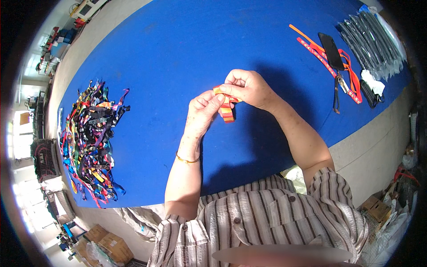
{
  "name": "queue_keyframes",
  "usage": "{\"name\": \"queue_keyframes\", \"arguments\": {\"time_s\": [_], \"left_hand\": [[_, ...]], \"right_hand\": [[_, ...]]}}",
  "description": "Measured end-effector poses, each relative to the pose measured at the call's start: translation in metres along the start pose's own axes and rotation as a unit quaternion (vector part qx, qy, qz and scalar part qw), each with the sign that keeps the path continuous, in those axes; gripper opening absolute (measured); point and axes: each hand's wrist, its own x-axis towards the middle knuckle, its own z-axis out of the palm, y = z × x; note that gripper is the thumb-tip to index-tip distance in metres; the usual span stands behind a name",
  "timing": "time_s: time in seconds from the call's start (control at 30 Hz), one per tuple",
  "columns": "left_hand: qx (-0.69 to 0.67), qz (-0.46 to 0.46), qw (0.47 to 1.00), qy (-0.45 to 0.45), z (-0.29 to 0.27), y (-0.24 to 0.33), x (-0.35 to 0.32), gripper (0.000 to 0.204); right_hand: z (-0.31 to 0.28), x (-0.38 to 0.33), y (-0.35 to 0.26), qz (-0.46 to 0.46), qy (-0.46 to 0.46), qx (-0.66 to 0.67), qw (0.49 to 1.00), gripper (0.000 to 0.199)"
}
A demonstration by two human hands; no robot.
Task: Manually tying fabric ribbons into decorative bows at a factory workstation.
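Over the middle of the blue table, an orange and yellow strap (228, 114) is pinched between my two hands, one end hanging down in a short fold. My left hand (206, 107) grips it from the left, thumb on top. From the right, my right hand (249, 87) pinches its upper part with thumb and curled fingers. My fingers cover part of the strap, so its full shape is hidden.
At the left lies a heap of many-coloured straps (95, 142) on the blue table (178, 49). To the far right are a red lanyard (318, 55), a black phone (329, 51), a row of plastic-wrapped dark packs (371, 44) and a black-and-white bundle (372, 89). Cardboard boxes (113, 247) stand on the floor.
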Motion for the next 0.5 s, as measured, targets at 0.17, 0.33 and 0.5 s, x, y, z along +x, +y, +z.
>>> {"name": "queue_keyframes", "arguments": {"time_s": [0.17, 0.33, 0.5], "left_hand": [[0.043, -0.002, 0.999, 0.000, -0.003, -0.002, -0.001, 0.024], [0.068, -0.002, 0.998, 0.006, 0.006, 0.008, -0.002, 0.022], [0.095, -0.002, 0.995, 0.009, 0.006, 0.007, -0.002, 0.022]], "right_hand": [[-0.002, 0.000, 0.000, 0.005, -0.034, -0.002, 0.999, 0.016], [0.001, -0.001, -0.001, 0.011, -0.014, 0.005, 1.000, 0.014], [-0.001, 0.001, 0.003, -0.007, -0.007, 0.009, 1.000, 0.019]]}}
